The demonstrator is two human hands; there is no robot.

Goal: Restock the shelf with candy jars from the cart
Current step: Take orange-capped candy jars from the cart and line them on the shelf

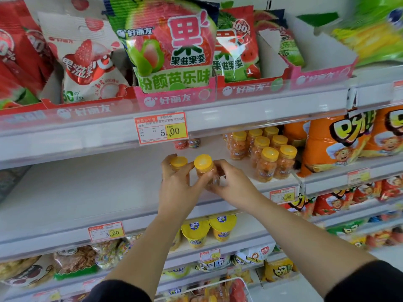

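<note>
Both hands grip small candy jars at the white metal shelf [87, 184].

The left hand [174, 186] curls thumb and fingers round one clear, yellow-lidded jar of orange candy [178, 163]. The right hand [229, 182] wraps bent fingers round a second like jar [204, 165], just beside the first. Stocked matching jars [265, 158] stand near, to the right.

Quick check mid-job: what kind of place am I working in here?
Most likely a supermarket or convenience-store snack aisle: tiered shelves with price tags on the front rails, gummy bags in display boxes above, and rows of identical yellow-lidded candy jars.
</note>
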